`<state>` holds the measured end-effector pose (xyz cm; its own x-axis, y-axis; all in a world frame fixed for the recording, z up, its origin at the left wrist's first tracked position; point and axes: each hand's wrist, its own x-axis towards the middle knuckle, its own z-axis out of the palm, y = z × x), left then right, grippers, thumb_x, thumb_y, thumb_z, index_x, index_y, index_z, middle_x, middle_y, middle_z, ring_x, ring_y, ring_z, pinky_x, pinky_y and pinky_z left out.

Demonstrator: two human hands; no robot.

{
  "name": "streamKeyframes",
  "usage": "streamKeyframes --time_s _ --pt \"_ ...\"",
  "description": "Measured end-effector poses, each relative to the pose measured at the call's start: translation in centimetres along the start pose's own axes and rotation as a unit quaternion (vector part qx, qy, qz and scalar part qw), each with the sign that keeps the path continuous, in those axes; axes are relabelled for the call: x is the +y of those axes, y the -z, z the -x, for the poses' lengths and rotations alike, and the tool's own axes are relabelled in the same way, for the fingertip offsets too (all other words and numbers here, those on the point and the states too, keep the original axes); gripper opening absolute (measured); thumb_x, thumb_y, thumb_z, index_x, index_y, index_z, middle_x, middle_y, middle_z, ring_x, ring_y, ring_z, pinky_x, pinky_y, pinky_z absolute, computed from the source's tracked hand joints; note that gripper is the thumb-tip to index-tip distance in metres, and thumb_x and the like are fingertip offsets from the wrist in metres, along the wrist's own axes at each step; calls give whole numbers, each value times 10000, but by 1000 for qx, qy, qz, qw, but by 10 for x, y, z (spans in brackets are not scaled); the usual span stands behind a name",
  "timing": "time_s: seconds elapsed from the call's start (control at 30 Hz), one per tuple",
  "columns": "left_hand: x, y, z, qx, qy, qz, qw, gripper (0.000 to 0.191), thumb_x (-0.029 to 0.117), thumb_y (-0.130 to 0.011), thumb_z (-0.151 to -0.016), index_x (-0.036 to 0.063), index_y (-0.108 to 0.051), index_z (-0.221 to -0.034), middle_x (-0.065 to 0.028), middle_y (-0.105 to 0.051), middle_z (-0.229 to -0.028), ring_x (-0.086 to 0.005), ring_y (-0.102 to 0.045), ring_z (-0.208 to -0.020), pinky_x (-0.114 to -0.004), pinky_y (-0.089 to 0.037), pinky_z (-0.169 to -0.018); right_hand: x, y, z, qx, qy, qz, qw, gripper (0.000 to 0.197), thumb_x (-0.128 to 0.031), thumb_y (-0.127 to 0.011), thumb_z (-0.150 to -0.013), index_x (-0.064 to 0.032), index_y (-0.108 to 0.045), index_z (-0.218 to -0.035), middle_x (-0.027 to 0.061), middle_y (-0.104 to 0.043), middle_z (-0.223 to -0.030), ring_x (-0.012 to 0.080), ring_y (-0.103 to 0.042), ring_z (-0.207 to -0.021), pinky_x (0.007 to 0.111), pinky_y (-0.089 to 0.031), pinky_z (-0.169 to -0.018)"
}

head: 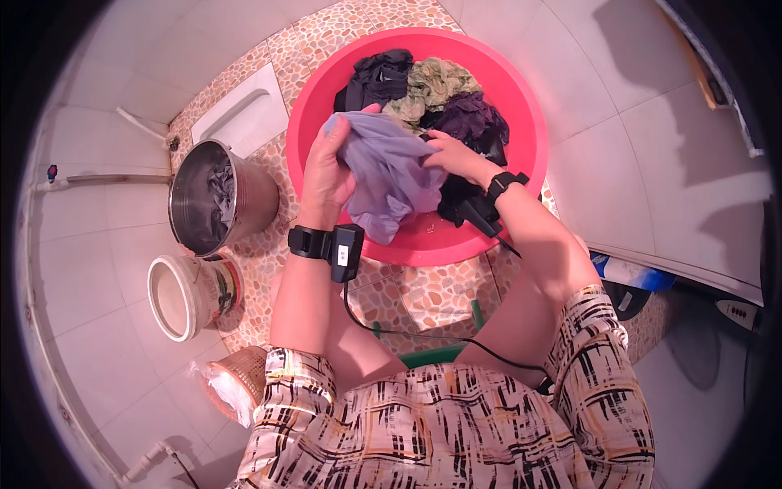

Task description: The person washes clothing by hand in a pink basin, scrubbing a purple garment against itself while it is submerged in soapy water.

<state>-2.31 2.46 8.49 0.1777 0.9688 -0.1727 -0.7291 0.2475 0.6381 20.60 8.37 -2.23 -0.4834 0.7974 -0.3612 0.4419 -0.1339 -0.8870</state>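
Observation:
A light purple cloth [391, 171] hangs between my two hands, above the lower left part of a large red plastic tub [525, 122]. My left hand [330, 165] grips its upper left side, with the thumb over the fabric. At the cloth's right side, my right hand [455, 158] has its fingers on the edge. Behind it in the tub lie a dark grey garment [382, 79], a green patterned cloth [437, 85], a dark purple garment [470, 119] and black fabric [455, 195]. A black device is strapped to each wrist.
Left of the tub stand a metal bucket [259, 195] with grey cloth inside, a white plastic bucket [194, 296] and a lined wicker basket [247, 370]. A white squat toilet [244, 113] is set in the pebble-patterned floor. A green stool [431, 356] shows beneath me; a cable crosses my lap.

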Motion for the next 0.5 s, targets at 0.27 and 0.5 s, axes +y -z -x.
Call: streamKeyframes --time_s 0.27,0.5 --pt "-40 44 -11 188 47 70 979 438 402 -375 -1011 9 -553 -1087 -170 -626 -1085 -351 -597 -1063 -536 -454 -962 -68 -13 6 156 106 -395 899 359 43 -467 -780 8 -567 -1123 124 -645 -1054 179 -614 -966 309 -480 -885" --pt "-36 31 3 158 74 -44 984 476 485 -321 -1003 83 -576 -979 -102 -636 -983 -297 -621 -900 -465 -515 -834 -125 -66 65 81 306 51 947 264 -176 -627 -716 -52 -635 -950 152 -606 -895 287 -628 -839 358 -487 -771"
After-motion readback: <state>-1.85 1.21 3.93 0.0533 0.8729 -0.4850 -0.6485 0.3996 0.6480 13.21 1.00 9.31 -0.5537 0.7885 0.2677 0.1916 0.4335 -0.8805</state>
